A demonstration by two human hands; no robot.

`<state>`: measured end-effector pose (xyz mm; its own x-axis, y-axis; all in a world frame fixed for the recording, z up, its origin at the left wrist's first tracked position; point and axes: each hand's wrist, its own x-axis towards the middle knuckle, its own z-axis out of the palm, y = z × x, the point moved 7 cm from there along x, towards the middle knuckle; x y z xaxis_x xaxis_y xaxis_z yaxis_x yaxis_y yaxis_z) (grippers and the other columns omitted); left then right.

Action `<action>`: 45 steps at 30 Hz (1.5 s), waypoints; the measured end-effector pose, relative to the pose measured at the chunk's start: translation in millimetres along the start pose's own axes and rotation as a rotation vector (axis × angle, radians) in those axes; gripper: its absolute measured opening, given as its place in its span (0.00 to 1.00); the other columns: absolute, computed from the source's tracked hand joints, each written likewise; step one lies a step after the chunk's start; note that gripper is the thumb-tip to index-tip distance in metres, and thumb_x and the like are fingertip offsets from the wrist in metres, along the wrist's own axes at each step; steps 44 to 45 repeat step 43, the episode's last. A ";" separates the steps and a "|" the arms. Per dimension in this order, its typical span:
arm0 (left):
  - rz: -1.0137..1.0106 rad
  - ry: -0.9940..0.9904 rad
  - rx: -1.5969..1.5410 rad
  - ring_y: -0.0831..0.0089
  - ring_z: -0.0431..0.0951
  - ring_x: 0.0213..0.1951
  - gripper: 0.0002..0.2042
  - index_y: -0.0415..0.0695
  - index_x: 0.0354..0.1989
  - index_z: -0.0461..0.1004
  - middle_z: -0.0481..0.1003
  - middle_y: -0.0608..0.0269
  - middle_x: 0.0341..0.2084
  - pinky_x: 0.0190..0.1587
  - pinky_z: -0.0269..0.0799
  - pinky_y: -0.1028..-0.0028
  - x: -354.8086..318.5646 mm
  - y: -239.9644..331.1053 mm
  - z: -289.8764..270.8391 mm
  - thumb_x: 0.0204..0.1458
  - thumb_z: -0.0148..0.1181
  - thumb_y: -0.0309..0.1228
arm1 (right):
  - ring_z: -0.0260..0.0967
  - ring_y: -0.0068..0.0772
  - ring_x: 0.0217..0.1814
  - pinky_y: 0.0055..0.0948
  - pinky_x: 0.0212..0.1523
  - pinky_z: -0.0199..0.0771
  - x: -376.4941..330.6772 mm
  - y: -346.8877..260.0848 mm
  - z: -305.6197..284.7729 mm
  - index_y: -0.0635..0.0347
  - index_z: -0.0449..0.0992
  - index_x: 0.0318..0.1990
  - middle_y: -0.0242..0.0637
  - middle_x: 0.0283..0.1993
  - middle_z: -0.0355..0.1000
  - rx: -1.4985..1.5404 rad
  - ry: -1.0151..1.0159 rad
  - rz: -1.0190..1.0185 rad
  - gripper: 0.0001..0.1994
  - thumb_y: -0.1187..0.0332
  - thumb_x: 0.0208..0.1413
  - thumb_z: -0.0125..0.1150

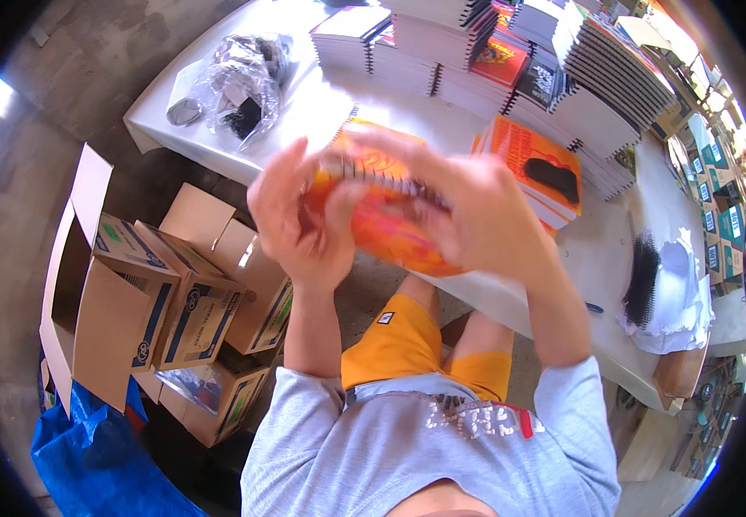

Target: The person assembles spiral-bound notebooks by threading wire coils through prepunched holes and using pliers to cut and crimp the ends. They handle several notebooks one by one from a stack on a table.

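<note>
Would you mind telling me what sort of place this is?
Probably a notebook binding or packing workshop: stacks of spiral notebooks crowd the white table, and open cardboard boxes sit on the concrete floor.

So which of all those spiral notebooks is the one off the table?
The orange spiral notebook, gripped between the left hand and right hand. The other notebooks lie in stacks on the white table.

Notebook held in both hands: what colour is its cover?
Orange with yellow swirls; head view.

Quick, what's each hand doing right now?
Left hand: closed on the orange spiral notebook.
Right hand: gripping the same notebook at its spiral edge.
</note>
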<state>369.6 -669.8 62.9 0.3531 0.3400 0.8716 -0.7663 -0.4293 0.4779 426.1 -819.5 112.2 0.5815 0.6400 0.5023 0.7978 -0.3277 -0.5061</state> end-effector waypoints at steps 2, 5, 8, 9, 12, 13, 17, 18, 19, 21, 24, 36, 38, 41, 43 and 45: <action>0.084 -0.018 0.369 0.64 0.68 0.52 0.27 0.37 0.56 0.61 0.66 0.50 0.52 0.53 0.64 0.66 37.7 1.6 -0.1 0.48 0.63 0.26 | 0.69 0.34 0.37 0.32 0.35 0.71 32.7 44.3 19.5 0.47 0.64 0.59 0.40 0.41 0.70 0.219 -0.046 0.159 0.27 0.65 0.48 0.62; -0.071 0.069 0.491 0.63 0.64 0.56 0.26 0.37 0.56 0.61 0.65 0.50 0.54 0.58 0.57 0.64 49.3 -23.6 -36.5 0.50 0.61 0.32 | 0.70 0.30 0.30 0.27 0.33 0.72 54.0 112.4 43.3 0.53 0.57 0.62 0.40 0.34 0.73 0.872 0.337 0.311 0.30 0.72 0.51 0.61; -0.378 0.014 0.536 0.61 0.62 0.58 0.26 0.34 0.55 0.62 0.64 0.48 0.54 0.60 0.53 0.67 -0.3 -115.3 -70.3 0.52 0.59 0.36 | 0.72 0.30 0.36 0.28 0.39 0.73 35.2 199.5 111.8 0.62 0.53 0.62 0.42 0.36 0.73 0.713 0.340 0.647 0.34 0.71 0.49 0.63; -0.533 -0.006 0.520 0.60 0.62 0.58 0.26 0.33 0.55 0.62 0.64 0.47 0.54 0.60 0.53 0.67 -27.3 -141.9 -76.6 0.51 0.59 0.36 | 0.72 0.32 0.39 0.29 0.41 0.73 21.2 210.2 132.7 0.65 0.52 0.62 0.43 0.38 0.73 0.660 0.266 0.832 0.36 0.69 0.47 0.65; -0.748 -0.103 0.518 0.57 0.65 0.56 0.25 0.33 0.55 0.62 0.65 0.45 0.53 0.58 0.57 0.67 -87.7 -181.5 -59.4 0.52 0.57 0.36 | 0.74 0.37 0.41 0.31 0.44 0.72 -5.5 252.0 141.1 0.65 0.51 0.62 0.48 0.40 0.73 0.208 0.222 0.774 0.40 0.62 0.44 0.66; -0.719 -0.103 0.452 0.58 0.67 0.53 0.24 0.33 0.54 0.63 0.66 0.46 0.51 0.56 0.60 0.68 -96.1 -181.4 -54.0 0.53 0.56 0.35 | 0.74 0.37 0.41 0.31 0.44 0.72 -5.3 248.7 139.9 0.65 0.51 0.62 0.48 0.40 0.73 0.201 0.218 0.778 0.40 0.62 0.44 0.66; -0.741 0.033 0.421 0.59 0.70 0.48 0.21 0.33 0.53 0.65 0.69 0.49 0.45 0.51 0.64 0.69 -106.5 -190.7 -50.5 0.54 0.55 0.35 | 0.73 0.39 0.36 0.33 0.36 0.71 -0.8 226.4 125.3 0.62 0.52 0.62 0.47 0.35 0.74 -0.007 0.019 0.839 0.40 0.54 0.45 0.64; -0.749 0.068 0.454 0.60 0.71 0.46 0.21 0.33 0.52 0.66 0.69 0.49 0.43 0.50 0.65 0.69 -104.9 -190.8 -51.6 0.55 0.54 0.35 | 0.72 0.48 0.43 0.40 0.46 0.70 -4.2 223.5 130.4 0.62 0.52 0.62 0.52 0.40 0.73 0.049 -0.122 0.927 0.40 0.51 0.45 0.63; -0.744 0.050 0.425 0.60 0.71 0.46 0.21 0.33 0.52 0.66 0.69 0.49 0.43 0.50 0.65 0.69 -103.4 -191.5 -42.1 0.55 0.54 0.35 | 0.72 0.48 0.43 0.40 0.46 0.70 -11.0 231.4 123.8 0.62 0.52 0.62 0.52 0.40 0.73 0.034 -0.095 0.943 0.40 0.51 0.45 0.63; -0.811 0.064 0.428 0.57 0.68 0.49 0.21 0.33 0.52 0.66 0.68 0.48 0.44 0.52 0.62 0.67 -107.8 -192.7 -38.1 0.56 0.53 0.37 | 0.72 0.47 0.39 0.41 0.42 0.70 -12.0 236.7 108.6 0.57 0.52 0.63 0.51 0.36 0.74 -0.245 -0.016 0.643 0.41 0.50 0.45 0.63; -0.523 0.065 0.739 0.54 0.58 0.58 0.21 0.34 0.51 0.66 0.64 0.47 0.49 0.58 0.54 0.63 -78.9 -148.4 -47.4 0.54 0.55 0.37 | 0.73 0.46 0.37 0.41 0.40 0.71 -18.4 217.4 44.4 0.55 0.63 0.56 0.49 0.34 0.74 -0.103 0.146 0.668 0.32 0.49 0.46 0.62; -0.429 -0.730 0.265 0.45 0.51 0.63 0.35 0.39 0.59 0.60 0.58 0.49 0.59 0.61 0.49 0.52 -131.1 -152.0 225.2 0.48 0.57 0.51 | 0.71 0.31 0.35 0.35 0.38 0.69 -197.8 361.7 -80.9 0.56 0.75 0.45 0.37 0.35 0.74 0.424 0.564 1.264 0.19 0.54 0.49 0.60; -0.471 -0.838 0.355 0.46 0.47 0.64 0.35 0.42 0.59 0.61 0.58 0.53 0.60 0.61 0.47 0.51 -129.8 -134.0 237.1 0.47 0.57 0.52 | 0.73 0.38 0.36 0.35 0.36 0.70 -194.4 342.6 -121.5 0.62 0.73 0.42 0.43 0.36 0.74 -0.408 0.448 1.060 0.15 0.64 0.50 0.62; -0.505 -0.890 0.426 0.45 0.40 0.66 0.34 0.47 0.59 0.62 0.58 0.59 0.61 0.61 0.40 0.45 -135.7 -138.6 231.5 0.47 0.57 0.55 | 0.73 0.38 0.37 0.34 0.38 0.70 -177.8 310.9 -125.0 0.63 0.70 0.42 0.43 0.37 0.74 -0.162 0.810 0.673 0.13 0.67 0.52 0.60; -0.500 -0.830 0.349 0.47 0.39 0.66 0.35 0.48 0.60 0.61 0.57 0.61 0.62 0.58 0.35 0.35 -136.5 -143.9 229.3 0.46 0.56 0.57 | 0.74 0.40 0.39 0.33 0.42 0.70 -170.8 294.4 -122.6 0.62 0.66 0.42 0.44 0.40 0.74 -0.043 0.884 0.540 0.12 0.69 0.53 0.58; -0.500 -0.830 0.349 0.47 0.39 0.66 0.35 0.48 0.60 0.61 0.57 0.61 0.62 0.58 0.35 0.35 -136.5 -143.9 229.3 0.46 0.56 0.57 | 0.74 0.40 0.39 0.33 0.42 0.70 -170.8 294.4 -122.6 0.62 0.66 0.42 0.44 0.40 0.74 -0.043 0.884 0.540 0.12 0.69 0.53 0.58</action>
